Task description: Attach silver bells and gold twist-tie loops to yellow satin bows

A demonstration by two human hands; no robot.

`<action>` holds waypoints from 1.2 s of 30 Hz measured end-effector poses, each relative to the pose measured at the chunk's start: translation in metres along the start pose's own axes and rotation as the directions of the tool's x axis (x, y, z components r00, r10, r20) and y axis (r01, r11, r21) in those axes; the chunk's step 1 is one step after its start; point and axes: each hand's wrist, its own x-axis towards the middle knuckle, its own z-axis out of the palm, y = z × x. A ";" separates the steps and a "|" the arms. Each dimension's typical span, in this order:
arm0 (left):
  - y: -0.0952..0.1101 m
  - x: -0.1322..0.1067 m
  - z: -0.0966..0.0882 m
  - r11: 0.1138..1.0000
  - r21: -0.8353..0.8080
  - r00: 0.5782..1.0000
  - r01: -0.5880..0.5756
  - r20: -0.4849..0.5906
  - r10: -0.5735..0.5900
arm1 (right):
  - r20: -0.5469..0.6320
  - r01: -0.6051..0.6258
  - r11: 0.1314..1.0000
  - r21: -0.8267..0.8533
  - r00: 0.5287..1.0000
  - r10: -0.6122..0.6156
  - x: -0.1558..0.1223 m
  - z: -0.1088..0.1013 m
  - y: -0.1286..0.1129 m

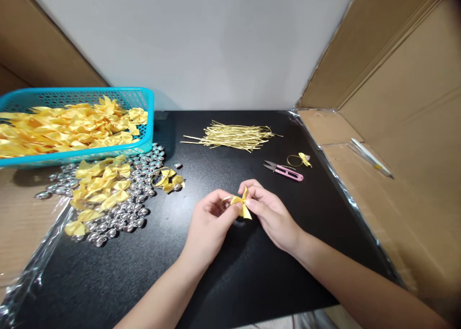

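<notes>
Above the black table, my left hand (212, 218) and my right hand (272, 213) meet on a yellow ribbon bow (245, 209). Thumbs and fingers of both hands pinch it, and a thin gold tie loops out by the left fingers. Whether a bead is behind the bow is hidden. To the left lie loose yellow bows (104, 185) on a spread of silver beads (122, 221). A few bows (169, 180) with a silver bead sit nearer my left hand. Beyond my right hand rest pink thread snips (288, 171) and a bow with a gold loop (305, 159).
A turquoise basket (149, 122) heaped with yellow bows stands at the back left. Gold ties (237, 136) lie in a bundle at the back middle. Cardboard panels flank the table, and a white pen-like tool (372, 158) lies on the right one. A pale wall (216, 45) rises behind.
</notes>
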 end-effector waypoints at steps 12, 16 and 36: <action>-0.004 -0.008 -0.001 0.891 0.273 0.930 -0.362 0.039 0.366 | -0.108 0.115 0.970 -0.213 0.984 -0.141 0.000 -0.005 -0.002; -0.003 -0.009 -0.004 0.599 0.445 0.715 -0.666 0.149 0.683 | -0.111 0.292 0.826 -0.482 0.915 -0.388 -0.002 -0.007 -0.006; -0.005 -0.012 -0.002 0.792 0.340 0.852 -0.507 0.061 0.520 | -0.056 0.342 0.729 -0.592 0.886 -0.461 -0.005 -0.004 -0.011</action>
